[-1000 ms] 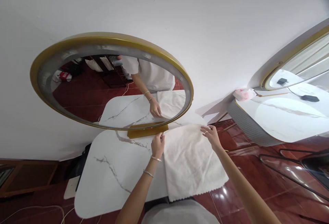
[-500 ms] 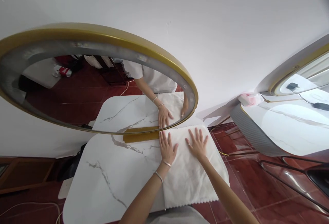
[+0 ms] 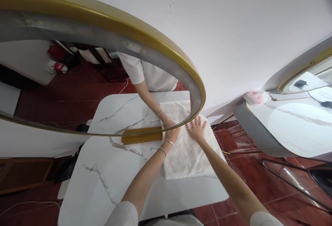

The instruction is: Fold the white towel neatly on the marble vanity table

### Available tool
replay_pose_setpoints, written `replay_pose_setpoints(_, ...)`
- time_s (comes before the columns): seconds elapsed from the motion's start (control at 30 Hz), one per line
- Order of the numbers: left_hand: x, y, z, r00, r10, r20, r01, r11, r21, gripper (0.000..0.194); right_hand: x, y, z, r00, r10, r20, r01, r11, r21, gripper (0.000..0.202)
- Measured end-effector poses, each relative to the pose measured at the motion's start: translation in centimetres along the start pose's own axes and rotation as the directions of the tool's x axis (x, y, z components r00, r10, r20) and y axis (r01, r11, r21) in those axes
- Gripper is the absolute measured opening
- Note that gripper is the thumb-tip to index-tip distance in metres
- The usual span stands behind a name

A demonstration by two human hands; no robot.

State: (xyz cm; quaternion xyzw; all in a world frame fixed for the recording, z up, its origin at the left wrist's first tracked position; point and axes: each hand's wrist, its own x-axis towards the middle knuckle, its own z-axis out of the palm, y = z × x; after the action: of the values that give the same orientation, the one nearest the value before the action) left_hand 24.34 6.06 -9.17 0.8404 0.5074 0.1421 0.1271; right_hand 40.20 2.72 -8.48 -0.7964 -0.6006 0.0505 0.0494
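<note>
A white cloth point(image 3: 184, 160) with a scalloped edge lies on the right part of the marble-patterned table point(image 3: 124, 181). My left hand point(image 3: 172, 134) rests at the cloth's left side, just below the mirror rim; its fingertips are hidden, so I cannot tell how they are set. Farther right, my right hand point(image 3: 196, 129) lies flat on the cloth near its far edge, fingers spread, with a ring on one finger. Bracelets circle my left wrist. The gold-rimmed mirror point(image 3: 145, 28) stands over the table and reflects an arm and part of the cloth.
The mirror's gold base point(image 3: 141, 136) sits left of the cloth. At the right is a second table point(image 3: 293, 122) with a tissue pack point(image 3: 256, 97) and another mirror point(image 3: 301, 63). A black chair point(image 3: 321, 179) stands on the red tiled floor.
The cloth has moved away from me, toward the wall, baring the table's near edge. Both hands have gone farther forward. My left hand's fingers have passed out of sight, and the view has shifted slightly.
</note>
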Motion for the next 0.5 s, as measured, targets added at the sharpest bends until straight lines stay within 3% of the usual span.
replay_pose_setpoints(0.1,-3.0,0.7,-0.7,0.997,0.074,0.012,-0.074,0.997,0.020,0.048,-3.0,0.4,0.3,0.998,-0.055,-0.029,0.055,0.998,0.003,0.056)
replay_pose_setpoints(0.2,-6.1,1.3,-0.9,0.991,0.133,-0.008,-0.132,0.989,0.071,0.070,-8.0,1.6,0.9,0.990,-0.111,-0.082,0.111,0.994,0.003,0.056)
replay_pose_setpoints(0.27,-7.3,1.7,-0.7,0.992,0.126,-0.029,-0.123,0.988,0.095,0.074,-11.3,2.7,1.2,0.986,-0.095,-0.137,0.095,0.995,-0.009,0.058)
replay_pose_setpoints(0.37,-6.7,2.6,0.0,0.994,0.101,-0.029,-0.099,0.992,0.075,0.079,-13.6,4.3,1.0,0.985,-0.067,-0.160,0.061,0.997,-0.041,0.057)
replay_pose_setpoints(0.5,-2.3,3.4,0.6,0.995,0.088,0.039,-0.088,0.996,-0.015,0.074,-10.4,5.4,-0.1,0.993,-0.046,-0.105,0.038,0.996,-0.084,0.056)
